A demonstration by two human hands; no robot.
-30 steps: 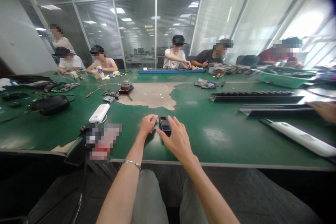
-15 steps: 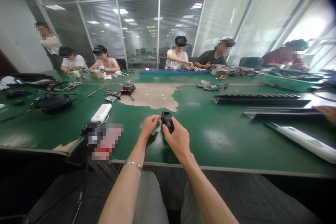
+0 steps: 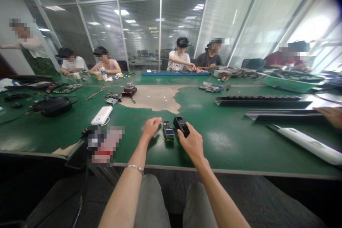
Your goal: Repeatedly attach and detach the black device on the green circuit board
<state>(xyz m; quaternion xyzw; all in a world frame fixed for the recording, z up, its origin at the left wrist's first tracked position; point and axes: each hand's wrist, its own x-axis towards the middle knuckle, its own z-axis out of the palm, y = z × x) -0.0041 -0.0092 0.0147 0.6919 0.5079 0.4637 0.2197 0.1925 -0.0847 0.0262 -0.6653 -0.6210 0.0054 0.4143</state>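
Note:
A black plastic housing point(image 3: 180, 124), open-faced, is in my right hand point(image 3: 192, 140), with the thumb and fingers round its right side. Left of it a small green circuit board point(image 3: 168, 132) with a dark blue display lies on the table, apart from both hands. My left hand point(image 3: 152, 128) rests just left of the board with fingers curled and pressed together. Whatever they may pinch is too small to make out.
On the green table point(image 3: 229, 142), a white power bank point(image 3: 102, 115) and a black pouch point(image 3: 52, 106) lie left. Black metal channels point(image 3: 283, 114) and a long white casing point(image 3: 307, 144) lie right. A speaker-like part point(image 3: 129, 89) stands ahead. Co-workers point(image 3: 179, 58) sit across.
My right hand has moved right with the black housing, and the green circuit board now shows on the table. My left hand has barely moved. A standing person has shifted left.

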